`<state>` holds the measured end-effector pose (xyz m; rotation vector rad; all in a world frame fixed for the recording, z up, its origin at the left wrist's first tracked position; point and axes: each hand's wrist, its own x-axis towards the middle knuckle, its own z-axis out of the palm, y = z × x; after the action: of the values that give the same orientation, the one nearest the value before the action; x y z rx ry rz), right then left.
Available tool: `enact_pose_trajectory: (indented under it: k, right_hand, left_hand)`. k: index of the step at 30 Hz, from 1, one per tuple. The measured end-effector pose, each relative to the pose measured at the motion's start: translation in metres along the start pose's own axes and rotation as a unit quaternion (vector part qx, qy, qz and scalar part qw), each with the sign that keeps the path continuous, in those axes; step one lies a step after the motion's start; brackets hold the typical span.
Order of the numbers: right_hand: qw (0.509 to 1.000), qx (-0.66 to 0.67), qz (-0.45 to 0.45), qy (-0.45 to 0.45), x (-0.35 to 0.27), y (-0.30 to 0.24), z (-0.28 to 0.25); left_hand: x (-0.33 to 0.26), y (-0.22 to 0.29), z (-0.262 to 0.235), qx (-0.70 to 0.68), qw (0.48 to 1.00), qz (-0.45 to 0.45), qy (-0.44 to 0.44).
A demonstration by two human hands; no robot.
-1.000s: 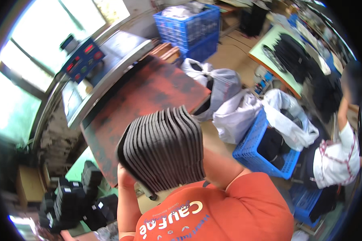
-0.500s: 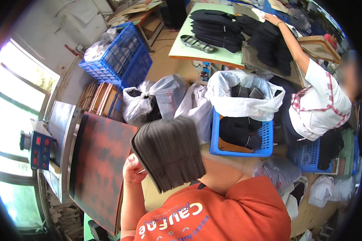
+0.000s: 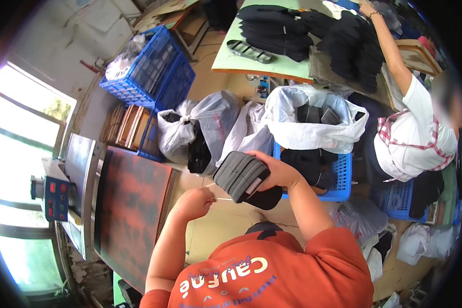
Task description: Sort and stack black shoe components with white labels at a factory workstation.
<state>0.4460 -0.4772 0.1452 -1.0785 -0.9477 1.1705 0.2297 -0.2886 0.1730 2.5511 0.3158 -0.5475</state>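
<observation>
Right hand (image 3: pixel 278 172) clamped over a stack of flat dark grey ribbed fabric pieces (image 3: pixel 240 176) at frame centre, above the floor, palm on top keeping the edges aligned. Left hand (image 3: pixel 195 203) fisted, pinching a thin white string (image 3: pixel 222 198) running to the stack, likely for bundling. Blue plastic crate with white bag liner (image 3: pixel 339 191) sat just right. String's far end hidden; piece count unreadable.
</observation>
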Motion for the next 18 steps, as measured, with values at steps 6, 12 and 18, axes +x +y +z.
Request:
enact_pose_trajectory:
  k: [6,12,18]
  right_hand:
    - [0.888,0.29,0.014,0.358,-0.024,0.035,-0.043]
    - [0.754,0.148,0.019,0.64,0.026,0.023,-0.144]
    - [0.899,0.134,-0.001,0.418,0.118,0.09,-0.029]
  left_hand:
    - [0.002,0.054,0.047,-0.216,0.911,0.143,0.321]
    - [-0.039,-0.009,0.074,-0.147,0.955,0.022,0.259]
    - [-0.143,-0.032,0.135,-0.213,0.909,-0.185,0.306]
